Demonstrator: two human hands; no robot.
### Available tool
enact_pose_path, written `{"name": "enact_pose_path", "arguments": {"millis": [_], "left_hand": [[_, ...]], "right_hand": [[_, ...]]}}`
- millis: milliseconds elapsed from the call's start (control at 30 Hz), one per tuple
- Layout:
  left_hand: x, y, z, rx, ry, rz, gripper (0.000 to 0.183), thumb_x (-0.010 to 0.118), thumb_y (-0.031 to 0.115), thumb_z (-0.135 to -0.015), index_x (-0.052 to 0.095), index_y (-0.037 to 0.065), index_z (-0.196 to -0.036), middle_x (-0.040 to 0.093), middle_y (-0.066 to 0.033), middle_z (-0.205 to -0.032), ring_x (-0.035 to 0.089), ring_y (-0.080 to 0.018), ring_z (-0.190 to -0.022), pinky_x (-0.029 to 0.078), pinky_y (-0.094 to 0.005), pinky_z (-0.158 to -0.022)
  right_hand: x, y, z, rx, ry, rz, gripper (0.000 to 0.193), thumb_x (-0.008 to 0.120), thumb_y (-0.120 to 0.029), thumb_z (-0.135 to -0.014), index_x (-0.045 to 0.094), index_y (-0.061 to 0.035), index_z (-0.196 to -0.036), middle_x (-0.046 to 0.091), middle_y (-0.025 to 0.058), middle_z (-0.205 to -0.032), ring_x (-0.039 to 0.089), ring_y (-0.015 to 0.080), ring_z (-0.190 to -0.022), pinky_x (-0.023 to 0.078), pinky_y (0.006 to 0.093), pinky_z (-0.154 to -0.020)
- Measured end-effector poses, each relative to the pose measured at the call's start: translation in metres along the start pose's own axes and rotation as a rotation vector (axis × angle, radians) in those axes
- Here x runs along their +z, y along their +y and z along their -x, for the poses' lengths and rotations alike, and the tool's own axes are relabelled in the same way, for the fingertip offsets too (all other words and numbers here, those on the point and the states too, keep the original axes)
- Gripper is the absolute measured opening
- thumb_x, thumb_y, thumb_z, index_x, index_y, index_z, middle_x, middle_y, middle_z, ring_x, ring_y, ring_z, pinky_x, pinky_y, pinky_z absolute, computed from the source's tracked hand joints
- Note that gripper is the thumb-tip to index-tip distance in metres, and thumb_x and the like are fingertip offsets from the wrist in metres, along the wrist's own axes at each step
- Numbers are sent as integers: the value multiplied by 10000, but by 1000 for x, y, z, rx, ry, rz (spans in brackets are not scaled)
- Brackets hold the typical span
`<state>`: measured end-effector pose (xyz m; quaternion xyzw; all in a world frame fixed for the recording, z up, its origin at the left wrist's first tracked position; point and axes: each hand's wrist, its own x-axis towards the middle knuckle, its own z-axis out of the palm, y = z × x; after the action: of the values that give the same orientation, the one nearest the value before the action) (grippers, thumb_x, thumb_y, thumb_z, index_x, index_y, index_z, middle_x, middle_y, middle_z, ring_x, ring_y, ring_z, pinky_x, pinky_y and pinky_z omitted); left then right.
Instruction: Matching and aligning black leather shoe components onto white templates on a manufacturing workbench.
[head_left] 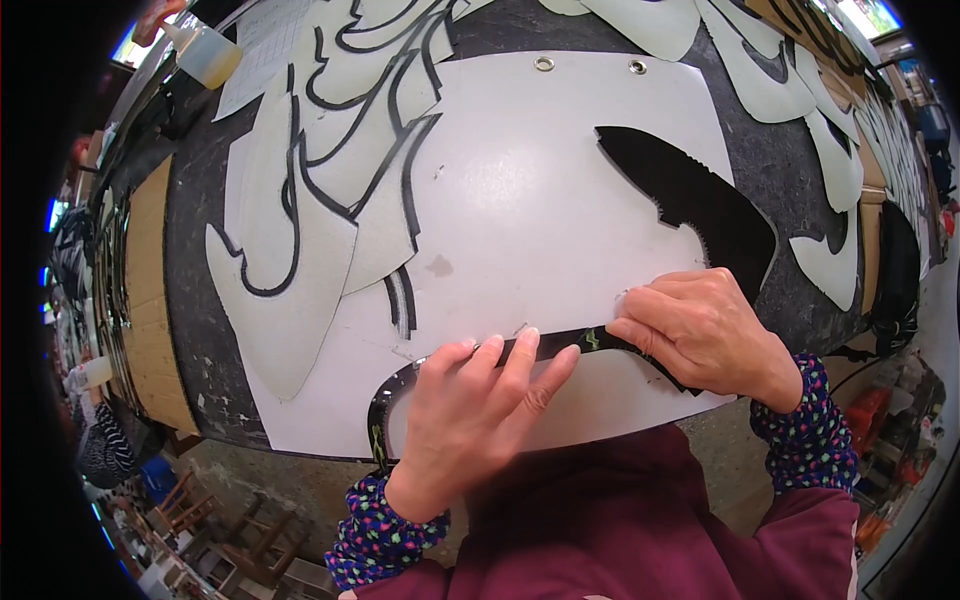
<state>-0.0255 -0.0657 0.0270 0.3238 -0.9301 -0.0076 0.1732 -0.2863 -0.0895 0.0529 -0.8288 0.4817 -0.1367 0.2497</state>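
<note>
A narrow glossy black strip (378, 412) with a green-yellow pattern curves over the near edge of a white sheet (500, 210). My left hand (465, 415) lies across it, fingers stretched out and resting along the strip. My right hand (705, 330) is closed, thumb and fingers pinched at the strip's right end. Just above my right hand, a curved black cut piece (715, 205) with a notched inner edge rests on the sheet. Part of that piece runs beneath my right hand, so the exact contact there is hidden.
Pale cut pieces edged in black (285, 310) overlap at the left of the sheet. More pale curved pieces (835, 260) lie along the right. A squeeze bottle (208, 55) stands at the far left, with cardboard (160, 310) by the left edge. Wooden stools (262, 540) stand below.
</note>
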Motion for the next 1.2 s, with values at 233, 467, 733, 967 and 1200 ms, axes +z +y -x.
{"name": "enact_pose_path", "arguments": {"millis": [233, 467, 733, 967, 1200], "left_hand": [[1, -1, 0, 5, 8, -5, 442, 586, 112, -885, 701, 185, -1305, 611, -50, -1244, 563, -216, -1065, 454, -387, -935], [3, 0, 0, 23, 9, -45, 440, 594, 112, -879, 704, 175, -1300, 614, -53, -1244, 567, -214, -1057, 461, -395, -927], [-8, 17, -8, -1, -31, -244, 388, 642, 90, -886, 725, 165, -1257, 640, -50, -1239, 604, -230, -1079, 513, -395, -905], [-9, 13, -4, -71, -5, 0, 458, 596, 78, -856, 683, 118, -1305, 634, -96, -1226, 599, -253, -1052, 500, -413, -890], [4, 26, -15, -96, -12, -243, 506, 627, 96, -859, 663, 215, -1349, 567, -53, -1165, 569, -227, -1001, 490, -397, -895]], "right_hand": [[0, 0, 0, 4, 6, 3, 297, 665, -240, -947, 539, -79, -732, 563, 91, -601, 603, 292, -576, 453, 400, -511], [-1, -2, -1, -11, 11, 11, 280, 664, -229, -941, 531, -78, -747, 574, 74, -616, 619, 285, -596, 453, 404, -510], [2, -2, 2, -18, 32, 51, 261, 645, -220, -943, 533, -76, -756, 592, 76, -633, 639, 295, -626, 460, 412, -521], [2, -4, 2, -3, -1, 49, 275, 623, -239, -953, 538, -64, -760, 609, 90, -652, 647, 316, -657, 469, 421, -552], [4, 1, 3, -14, 7, 41, 286, 613, -243, -957, 529, -60, -755, 606, 94, -653, 640, 325, -651, 468, 427, -554]]}}
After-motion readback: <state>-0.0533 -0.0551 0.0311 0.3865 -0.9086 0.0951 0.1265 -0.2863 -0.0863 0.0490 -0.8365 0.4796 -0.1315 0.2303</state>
